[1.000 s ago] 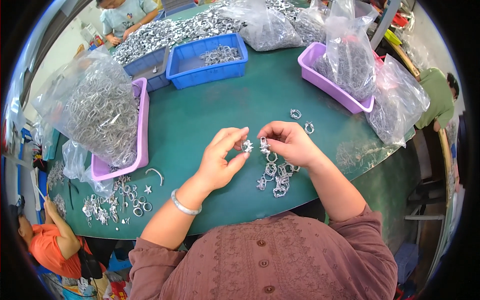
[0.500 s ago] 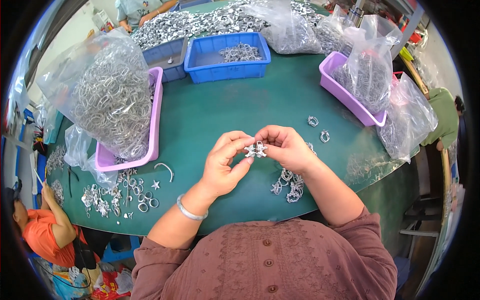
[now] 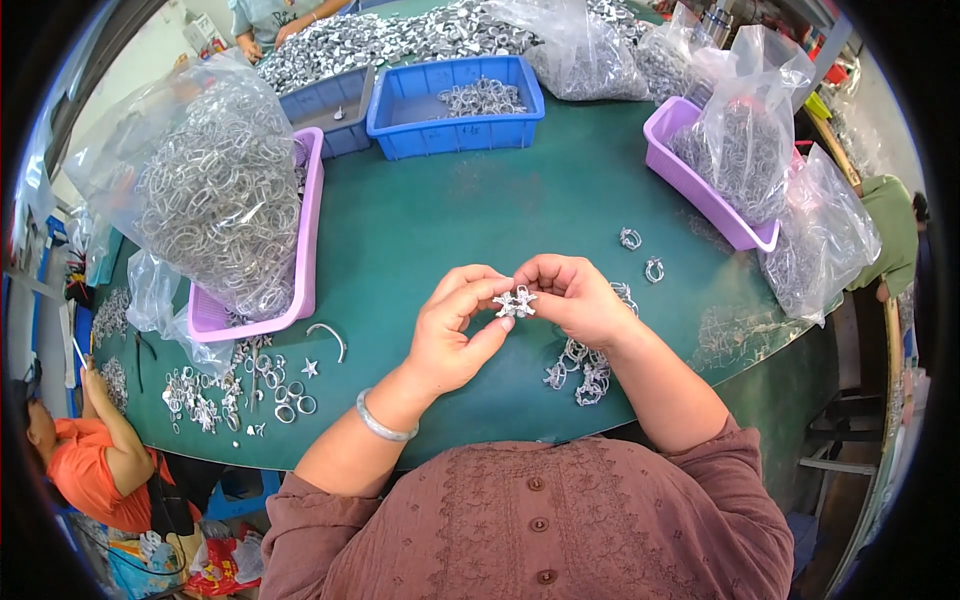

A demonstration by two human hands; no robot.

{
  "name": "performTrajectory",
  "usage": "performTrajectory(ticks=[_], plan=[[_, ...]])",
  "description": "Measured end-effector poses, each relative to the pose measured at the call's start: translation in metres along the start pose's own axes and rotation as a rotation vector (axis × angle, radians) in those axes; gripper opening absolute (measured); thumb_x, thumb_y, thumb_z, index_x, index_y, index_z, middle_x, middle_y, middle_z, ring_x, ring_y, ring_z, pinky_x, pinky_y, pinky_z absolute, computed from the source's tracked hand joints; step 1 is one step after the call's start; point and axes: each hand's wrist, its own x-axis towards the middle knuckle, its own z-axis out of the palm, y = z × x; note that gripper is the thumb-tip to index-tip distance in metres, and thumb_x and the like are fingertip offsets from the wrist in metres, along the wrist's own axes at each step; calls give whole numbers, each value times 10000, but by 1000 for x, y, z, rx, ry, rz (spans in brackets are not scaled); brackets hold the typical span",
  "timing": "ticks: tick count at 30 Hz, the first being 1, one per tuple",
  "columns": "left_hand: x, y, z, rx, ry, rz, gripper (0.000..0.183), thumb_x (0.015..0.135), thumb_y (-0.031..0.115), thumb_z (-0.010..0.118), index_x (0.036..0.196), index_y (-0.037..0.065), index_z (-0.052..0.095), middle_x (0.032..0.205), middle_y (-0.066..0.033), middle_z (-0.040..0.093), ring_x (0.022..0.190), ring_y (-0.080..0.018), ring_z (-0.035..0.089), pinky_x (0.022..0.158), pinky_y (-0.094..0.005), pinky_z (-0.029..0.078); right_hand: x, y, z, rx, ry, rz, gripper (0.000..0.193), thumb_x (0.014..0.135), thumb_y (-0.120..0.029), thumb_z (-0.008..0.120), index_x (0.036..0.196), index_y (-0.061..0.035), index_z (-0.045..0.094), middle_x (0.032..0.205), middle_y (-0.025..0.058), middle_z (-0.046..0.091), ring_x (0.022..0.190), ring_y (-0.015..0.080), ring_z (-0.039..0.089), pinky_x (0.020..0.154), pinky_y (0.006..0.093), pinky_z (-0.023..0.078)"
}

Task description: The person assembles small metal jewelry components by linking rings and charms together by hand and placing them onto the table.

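Note:
A small silver metal piece with star shapes and a loop on top point(image 3: 516, 302) is held in front of my chest. My left hand point(image 3: 448, 330) grips its left side between thumb and fingertips. From the right, my right hand point(image 3: 572, 295) pinches it, with fingers curled. Whether it is one piece or two joined cannot be made out. Below my right wrist lies a cluster of silver rings point(image 3: 592, 380), partly covered by that arm. Two separate silver rings point(image 3: 630, 238) rest beyond my right hand.
At the left, a purple basket point(image 3: 313, 235) holds a big clear bag of metal rings. Loose rings and star parts point(image 3: 205, 398) lie before it. Blue bins point(image 3: 460, 140) stand farther back, another purple basket point(image 3: 700, 205) at right. A person in orange point(image 3: 95, 470) sits at left.
The star-shaped metal piece has turned slightly and its stars sit closer together in view. My fingers have shifted only a little. The whole view has moved slightly.

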Motion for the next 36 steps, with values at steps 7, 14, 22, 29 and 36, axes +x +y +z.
performTrajectory(ticks=[7,14,22,29,36], plan=[[-1,0,2,11,22,-31,354,747,-118,583,1089,-35,538,1092,-84,448,978,-161,516,843,-278,458,0,3,0,17,-2,9,153,783,35,521,921,6,579,805,-1,580,721,43,528,651,176,427],[-1,-3,1,-3,36,-46,355,747,-121,586,1087,-31,541,1075,-81,452,960,-154,519,826,-266,464,-1,1,2,-2,-1,9,159,779,35,513,919,4,580,802,-4,577,717,41,525,645,179,426],[-1,-5,-1,127,76,-4,337,711,-121,620,1027,-28,547,1054,-87,447,929,-157,524,801,-269,473,-1,3,0,-31,7,-7,183,786,30,495,946,8,581,826,6,585,730,43,529,646,184,429],[1,-8,1,177,167,56,339,675,-17,700,990,40,589,963,-79,516,782,-145,545,689,-257,477,-1,2,1,-64,15,4,181,794,22,491,951,13,579,832,7,585,736,41,529,656,183,430],[0,-7,-1,209,132,59,353,675,-50,687,1002,19,574,992,-75,480,809,-133,519,714,-252,458,-1,2,0,-96,15,-12,165,805,15,500,948,16,582,842,9,586,750,45,530,669,188,434]])
